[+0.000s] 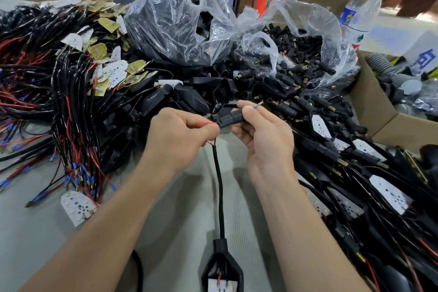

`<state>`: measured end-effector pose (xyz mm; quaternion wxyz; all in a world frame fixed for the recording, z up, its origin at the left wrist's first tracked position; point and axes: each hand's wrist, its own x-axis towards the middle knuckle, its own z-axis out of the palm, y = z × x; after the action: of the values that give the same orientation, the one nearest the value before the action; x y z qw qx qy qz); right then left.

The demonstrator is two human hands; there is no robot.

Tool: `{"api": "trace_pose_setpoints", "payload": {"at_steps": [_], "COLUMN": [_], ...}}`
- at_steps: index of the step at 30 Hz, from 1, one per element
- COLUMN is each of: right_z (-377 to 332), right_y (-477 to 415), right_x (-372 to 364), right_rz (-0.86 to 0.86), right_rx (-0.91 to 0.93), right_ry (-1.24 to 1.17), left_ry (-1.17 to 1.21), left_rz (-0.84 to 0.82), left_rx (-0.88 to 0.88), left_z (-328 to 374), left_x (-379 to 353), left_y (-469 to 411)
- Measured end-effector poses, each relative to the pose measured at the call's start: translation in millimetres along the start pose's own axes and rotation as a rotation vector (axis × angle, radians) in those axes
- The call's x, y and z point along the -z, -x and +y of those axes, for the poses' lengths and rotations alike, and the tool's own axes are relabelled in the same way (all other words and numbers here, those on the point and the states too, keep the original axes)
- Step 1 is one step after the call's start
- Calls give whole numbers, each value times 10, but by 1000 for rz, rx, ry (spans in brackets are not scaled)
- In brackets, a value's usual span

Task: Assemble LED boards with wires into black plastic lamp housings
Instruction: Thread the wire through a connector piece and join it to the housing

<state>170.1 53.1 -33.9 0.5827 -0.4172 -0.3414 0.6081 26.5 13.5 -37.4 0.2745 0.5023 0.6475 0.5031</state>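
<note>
The black connector [228, 119] sits in the air above the middle of the table, between the two hands. The right hand [263, 135] grips its ribbed body between thumb and curled fingers, and a small blue wire tip [255, 107] sticks out above that thumb. The left hand [180, 133], just beside it, pinches a thin red wire [206, 124] that runs level into the connector's left end.

A black cable [219, 185] hangs from under the hands and runs toward the person to a black lamp housing [221, 265] lying on the grey table [35, 232] between the forearms. A white LED board [221, 285] sits inside that housing, partly cut off by the lower edge.

To the left lies a big heap of black and red wires [35, 73] with boards at their ends, and one loose board [77, 206] lies near the left forearm. Behind the hands, a clear plastic bag [180, 19] holds black housings, and a second bag [301, 50] to its right is full of connectors. Finished lamps [355, 173] pile up along the right side. A cardboard box [379, 111] stands beyond them, with two water bottles [360, 14] behind it.
</note>
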Motion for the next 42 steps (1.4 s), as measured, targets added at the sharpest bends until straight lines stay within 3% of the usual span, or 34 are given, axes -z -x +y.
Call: {"api": "trace_pose_setpoints", "payload": {"at_steps": [7,14,22,30,42], "right_z": [-42,8,-42,7,17], "right_y": [-21,4,-35,20,30], "right_x": [34,9,60,5,-7], "right_rz": [28,5,7,-14,-49], "right_rx": [11,-17,-12,-30,-58], "right_ry": [-30,-22,-73,13,-49], "left_ry": [-49,-57,178,124,128], "left_rz": [117,47,13,-38,-94], "left_rx": [-75,-47,23,15,11], "left_z": [-24,-28,-48,-31,-101], "left_x": [111,-15,196,58,164], "left_y": [-29,15,-84,-31,-83]}}
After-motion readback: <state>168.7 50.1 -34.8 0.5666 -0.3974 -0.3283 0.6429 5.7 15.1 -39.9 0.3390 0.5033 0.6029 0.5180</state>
